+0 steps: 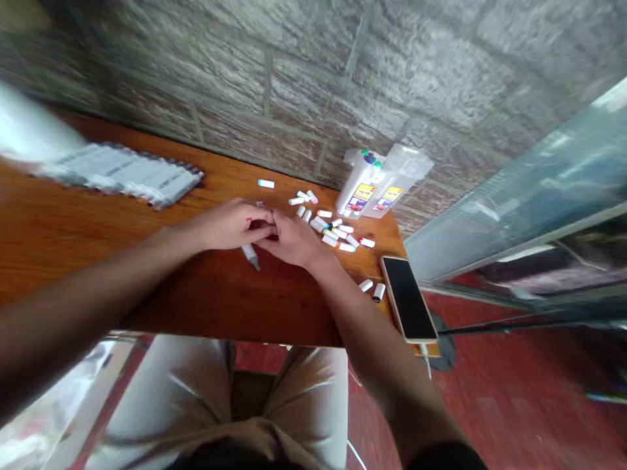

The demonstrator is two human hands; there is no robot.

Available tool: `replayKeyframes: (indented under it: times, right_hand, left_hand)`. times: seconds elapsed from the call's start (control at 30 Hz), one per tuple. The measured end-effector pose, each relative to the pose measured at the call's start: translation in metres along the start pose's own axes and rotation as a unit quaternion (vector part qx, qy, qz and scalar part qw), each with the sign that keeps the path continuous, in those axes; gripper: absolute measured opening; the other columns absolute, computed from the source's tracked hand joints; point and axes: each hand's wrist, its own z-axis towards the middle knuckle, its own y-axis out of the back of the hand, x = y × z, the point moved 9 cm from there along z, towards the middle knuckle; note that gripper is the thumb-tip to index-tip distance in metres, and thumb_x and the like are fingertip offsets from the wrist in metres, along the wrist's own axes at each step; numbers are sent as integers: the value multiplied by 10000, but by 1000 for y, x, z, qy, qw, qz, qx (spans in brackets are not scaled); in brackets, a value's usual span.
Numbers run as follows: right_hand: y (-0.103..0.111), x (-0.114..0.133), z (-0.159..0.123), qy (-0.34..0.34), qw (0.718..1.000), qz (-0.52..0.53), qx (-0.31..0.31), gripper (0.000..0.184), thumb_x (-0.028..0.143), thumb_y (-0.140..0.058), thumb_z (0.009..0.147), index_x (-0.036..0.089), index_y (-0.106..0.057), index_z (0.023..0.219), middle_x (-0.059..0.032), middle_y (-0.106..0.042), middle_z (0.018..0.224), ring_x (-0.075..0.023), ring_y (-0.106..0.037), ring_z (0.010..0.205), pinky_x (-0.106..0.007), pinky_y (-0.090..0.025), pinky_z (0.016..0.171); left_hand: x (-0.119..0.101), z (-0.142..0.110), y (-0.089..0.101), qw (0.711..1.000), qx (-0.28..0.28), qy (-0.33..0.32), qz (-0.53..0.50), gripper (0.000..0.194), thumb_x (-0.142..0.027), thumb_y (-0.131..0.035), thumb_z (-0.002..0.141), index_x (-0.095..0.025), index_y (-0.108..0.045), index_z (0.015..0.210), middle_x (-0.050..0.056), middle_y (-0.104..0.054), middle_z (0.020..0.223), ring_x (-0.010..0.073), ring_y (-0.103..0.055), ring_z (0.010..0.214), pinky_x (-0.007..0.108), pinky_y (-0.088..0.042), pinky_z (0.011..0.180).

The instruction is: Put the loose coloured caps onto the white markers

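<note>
The left hand [240,226] and right hand [292,240] are joined at curled fingers; whether anything is gripped cannot be told. A marker [251,256] is partly hidden below them, and caps [330,240] are scattered to the right.

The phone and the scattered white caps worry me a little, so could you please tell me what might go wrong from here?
The phone lies along the table's edge with its cable hanging over, so a snag could pull it off. Two caps beside it sit close to the right forearm and might get knocked. The loose pile of caps could roll if bumped.
</note>
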Motion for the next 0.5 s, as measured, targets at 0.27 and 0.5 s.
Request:
replayKeyframes:
  times: [0.27,0.5]
  right_hand:
    - [1,-5,-1,-9,1000,26,4,343,383,-635,927,156,-545,1168,-91,-723,1083,-222,-694,942,-338,-517,865]
    - [2,-2,-1,-5,1000,7,6,337,394,-617,938,152,-547,1161,-87,-729,1074,-234,-696,968,-342,-514,877]
  left_hand:
    - [4,0,-1,1000,4,16,2,285,-361,-541,918,-160,-720,825,40,-712,776,128,-610,682,223,-396,677]
    - [4,0,-2,1000,10,14,7,288,-355,-530,926,-158,-720,837,40,-716,782,126,-613,663,225,-395,657]
